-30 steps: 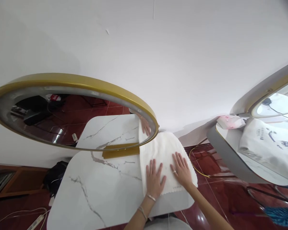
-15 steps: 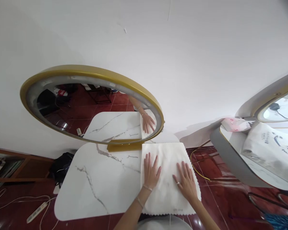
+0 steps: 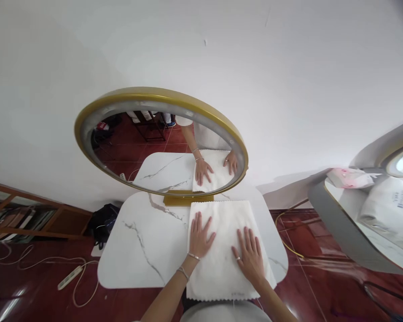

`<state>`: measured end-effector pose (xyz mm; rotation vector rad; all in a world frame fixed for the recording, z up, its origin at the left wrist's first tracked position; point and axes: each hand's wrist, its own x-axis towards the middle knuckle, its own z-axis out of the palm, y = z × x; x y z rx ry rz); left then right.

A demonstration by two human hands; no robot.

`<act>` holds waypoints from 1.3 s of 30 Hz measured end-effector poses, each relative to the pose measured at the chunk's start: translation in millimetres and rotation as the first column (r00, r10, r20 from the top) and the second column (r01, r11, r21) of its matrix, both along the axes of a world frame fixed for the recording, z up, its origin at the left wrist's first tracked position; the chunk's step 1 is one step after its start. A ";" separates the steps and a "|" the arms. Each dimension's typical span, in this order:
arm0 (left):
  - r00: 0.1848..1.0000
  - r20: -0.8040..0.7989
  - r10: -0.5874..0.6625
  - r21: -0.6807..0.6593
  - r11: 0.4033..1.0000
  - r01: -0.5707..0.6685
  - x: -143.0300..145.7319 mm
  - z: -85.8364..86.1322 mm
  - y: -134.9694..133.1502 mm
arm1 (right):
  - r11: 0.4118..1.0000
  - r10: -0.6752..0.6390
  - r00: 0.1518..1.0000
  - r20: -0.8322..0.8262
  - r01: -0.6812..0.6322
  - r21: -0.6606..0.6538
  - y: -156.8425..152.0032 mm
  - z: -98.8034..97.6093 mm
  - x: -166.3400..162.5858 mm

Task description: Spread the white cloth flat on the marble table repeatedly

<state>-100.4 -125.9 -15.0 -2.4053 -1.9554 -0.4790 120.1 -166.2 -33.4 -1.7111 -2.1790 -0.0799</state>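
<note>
A white cloth (image 3: 221,223) lies spread on the right part of a white marble table (image 3: 147,246). My left hand (image 3: 199,236) rests flat on the cloth's left side, fingers spread, with bracelets at the wrist. My right hand (image 3: 250,255) lies flat on the cloth nearer its right side, fingers stretched out, a ring on one finger. Neither hand holds anything. Behind the cloth stands a round gold-framed mirror (image 3: 161,143) on a gold base (image 3: 188,200); it reflects the table, the cloth and both hands.
A white wall rises behind the table. On the red tiled floor at left lie a power strip (image 3: 69,277) with cables, a black bag (image 3: 102,220) and a low wooden shelf (image 3: 30,219). At right stands a second table (image 3: 352,241) with white bags and a tissue pack (image 3: 349,177).
The view has swung right, so table and mirror sit more central. The cloth now lies flat and squared on the table, and both hands have slid slightly toward me on it.
</note>
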 end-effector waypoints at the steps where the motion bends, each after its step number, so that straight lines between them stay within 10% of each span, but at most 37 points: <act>1: 1.000 -0.012 0.004 -0.001 1.000 -0.004 -11.0 0.1 -2.9 | 1.000 0.010 1.000 -0.006 -0.010 -0.001 -1.5 0.4 -10.6; 39: 0.992 -0.098 0.084 -0.026 0.996 -0.087 -313.1 9.1 -28.0 | 0.983 0.182 0.983 0.005 -0.182 -0.004 45.3 -0.3 -312.7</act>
